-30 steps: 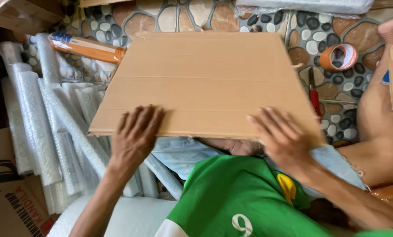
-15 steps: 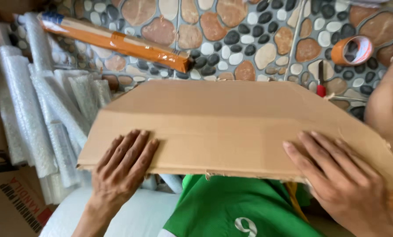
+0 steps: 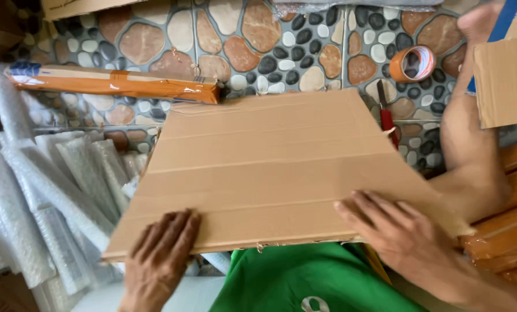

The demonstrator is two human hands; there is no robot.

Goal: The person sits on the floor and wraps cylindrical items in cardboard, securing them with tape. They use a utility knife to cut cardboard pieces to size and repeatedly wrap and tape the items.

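Cardboard sheet (image 3: 276, 173) under flat, spread left hand (image 3: 157, 260) and right hand (image 3: 397, 231).

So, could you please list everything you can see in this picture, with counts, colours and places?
cardboard sheet: one, brown, flat in the middle, creased across
long wrapped parcel: one, orange-taped, on the floor beyond the sheet, upper left
bubble-wrapped rolls: several, whitish, piled at the left
tape roll: one, orange-brown, on the floor at upper right
red-handled tool: one, by the sheet's far right corner; kind unclear
cardboard piece: one, brown, right edge
orange parcels: stacked, lower right
pebble floor: brown, white and black stones
another person's leg: one, at the right
green shirt: one, bottom centre
left hand: flat on the sheet's near edge
right hand: flat on the sheet's near right edge
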